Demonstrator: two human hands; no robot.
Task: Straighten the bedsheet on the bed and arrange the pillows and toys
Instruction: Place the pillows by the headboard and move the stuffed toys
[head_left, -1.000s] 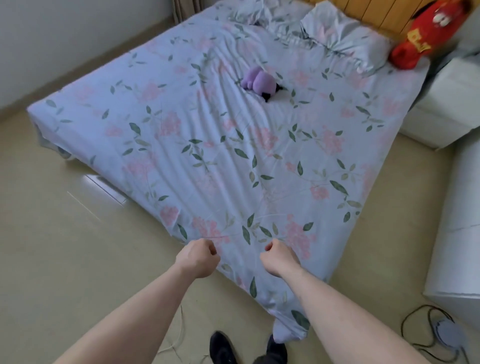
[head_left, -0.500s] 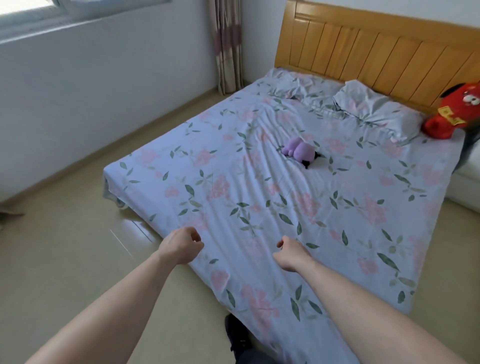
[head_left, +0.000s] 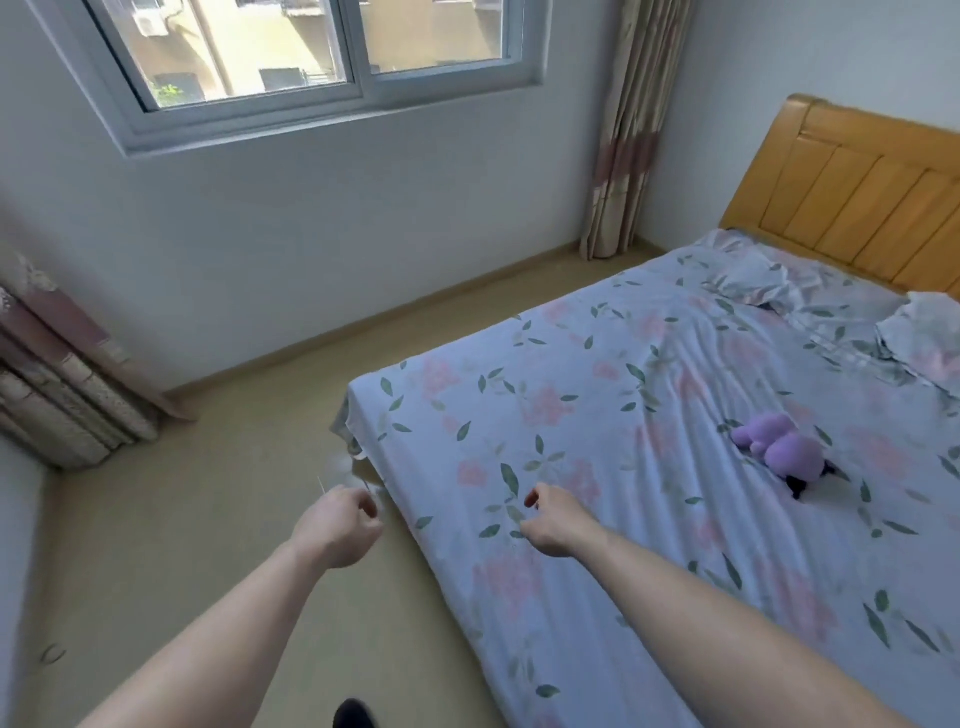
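A pale blue bedsheet (head_left: 597, 415) with pink flowers and green leaves covers the bed, creased toward the middle. A purple plush toy (head_left: 782, 449) lies on it at the right. Two rumpled pillows in the same fabric, one (head_left: 763, 275) and another (head_left: 924, 338), lie by the wooden headboard (head_left: 857, 197). My left hand (head_left: 340, 525) hangs over the floor just left of the bed's foot edge, fingers curled with nothing in them. My right hand (head_left: 550, 519) hovers over the sheet near that edge, fingers loosely curled and empty.
Beige floor (head_left: 208, 493) runs between the bed and the window wall. Curtains hang at the far corner (head_left: 623, 156) and at the left edge (head_left: 57, 374). A window (head_left: 311, 47) sits above. My dark shoe (head_left: 353, 714) shows at the bottom.
My view has swung left and up toward the window side. Both hands have shifted left along the foot of the bed. The red toy has left the view.
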